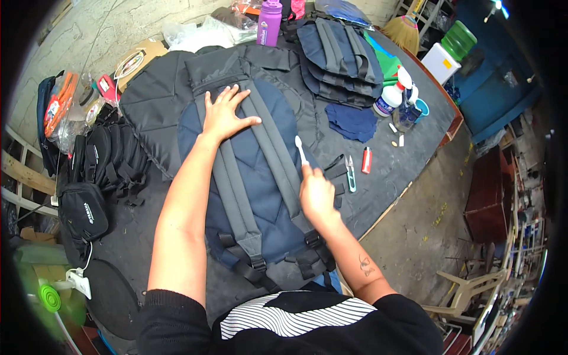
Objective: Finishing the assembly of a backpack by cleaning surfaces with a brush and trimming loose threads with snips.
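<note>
A navy backpack panel (245, 168) with two grey padded straps lies on the dark table in front of me. My left hand (226, 113) is spread flat across the upper ends of the straps, thumb pointing right. In my closed right hand (318, 192) is a white toothbrush (300, 148), its bristle end pointing up and away from me, over the panel's right side. Black buckles (257, 263) and webbing hang at the panel's near end. Just right of my right hand lie teal-handled thread snips (351, 174) and a red lighter (367, 160).
Stacked navy strap panels (340, 56) stand at the far right, near a white spray bottle (390, 94) and navy fabric pieces (351, 122). A purple bottle (269, 23) is at the back. Black pouches (89, 207) crowd the left. The table's right edge (387, 207) drops to the floor.
</note>
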Motion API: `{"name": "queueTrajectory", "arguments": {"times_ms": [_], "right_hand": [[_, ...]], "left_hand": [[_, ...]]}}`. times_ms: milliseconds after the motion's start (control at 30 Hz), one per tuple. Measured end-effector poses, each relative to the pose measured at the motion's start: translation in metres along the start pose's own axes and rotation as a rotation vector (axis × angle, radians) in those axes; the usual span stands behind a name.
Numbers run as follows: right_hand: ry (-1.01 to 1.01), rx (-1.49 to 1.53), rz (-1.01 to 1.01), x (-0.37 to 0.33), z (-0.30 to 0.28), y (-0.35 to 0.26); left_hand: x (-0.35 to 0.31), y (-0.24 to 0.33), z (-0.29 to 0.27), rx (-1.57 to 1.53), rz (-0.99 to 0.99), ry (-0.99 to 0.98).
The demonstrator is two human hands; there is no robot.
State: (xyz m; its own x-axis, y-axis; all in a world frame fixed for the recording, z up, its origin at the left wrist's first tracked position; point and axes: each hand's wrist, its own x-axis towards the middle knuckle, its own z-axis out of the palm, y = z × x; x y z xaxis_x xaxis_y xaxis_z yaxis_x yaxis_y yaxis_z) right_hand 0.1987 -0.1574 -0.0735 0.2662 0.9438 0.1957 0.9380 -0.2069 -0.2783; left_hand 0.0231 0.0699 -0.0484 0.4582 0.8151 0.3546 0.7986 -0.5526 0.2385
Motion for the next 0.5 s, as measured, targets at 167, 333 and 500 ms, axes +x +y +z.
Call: {"name": "queueTrajectory", "arguments": {"times_ms": [167, 333, 500], "right_hand": [[0.018, 0.022, -0.027, 0.031, -0.005, 0.013], [0.145, 0.114, -0.086, 0.089, 0.001, -0.024], [0.108, 0.088, -0.126, 0.129, 0.024, -0.032]], "left_hand": [[-0.001, -0.003, -0.003, 0.015, -0.001, -0.005], [0.000, 0.000, 0.000, 0.018, 0.001, -0.015], [0.002, -0.004, 0.005, 0.024, 0.010, 0.010]]}}
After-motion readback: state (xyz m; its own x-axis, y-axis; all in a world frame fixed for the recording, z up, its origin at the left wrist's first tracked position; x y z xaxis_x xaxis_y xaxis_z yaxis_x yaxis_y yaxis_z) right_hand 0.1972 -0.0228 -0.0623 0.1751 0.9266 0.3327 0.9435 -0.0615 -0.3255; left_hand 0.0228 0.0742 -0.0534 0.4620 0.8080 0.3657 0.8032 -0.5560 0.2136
